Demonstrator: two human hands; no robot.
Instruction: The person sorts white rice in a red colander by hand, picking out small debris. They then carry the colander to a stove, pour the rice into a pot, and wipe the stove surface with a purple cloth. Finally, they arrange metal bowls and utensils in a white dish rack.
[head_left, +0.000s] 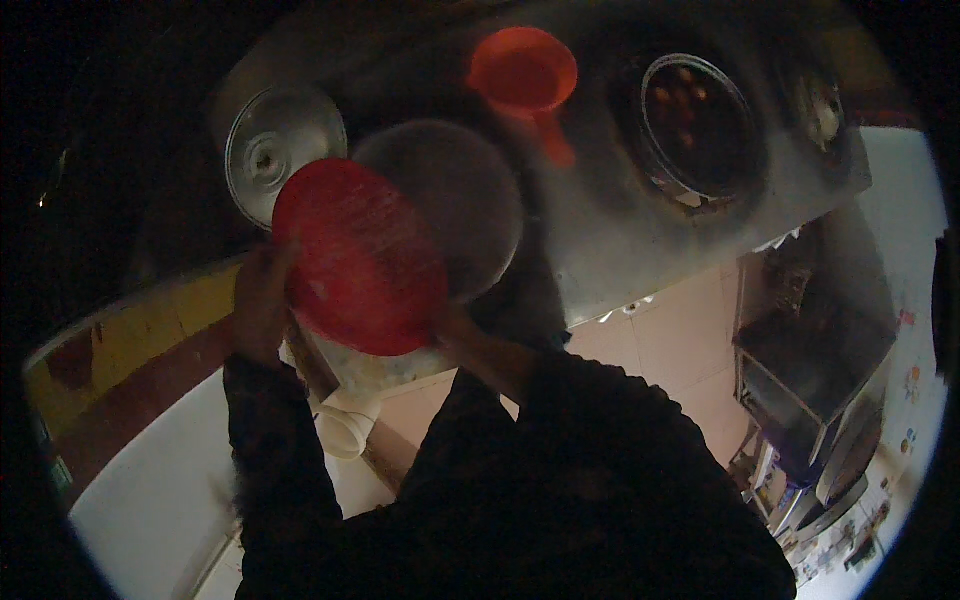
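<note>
A red round plastic basin or tray (360, 259), slightly blurred, is held tilted in front of me. My left hand (262, 300) grips its left rim, and my right hand (480, 345) grips its lower right rim. Behind the red piece, and partly hidden by it, lies a large round dark grey surface (472, 202), perhaps a pan or a lid. To the left is a round metal lid (289, 142) with a knob at its middle. The dim light hides my fingertips and whatever the red piece may hold.
An orange-red plastic dipper (525, 71) with a handle lies on the metal stove top (600, 255). Farther right, a pot (697, 127) with dark contents sits on a burner, and another burner (821, 112) is beyond. Below are a pale bucket (345, 433) and a dark box-like cabinet (810, 360).
</note>
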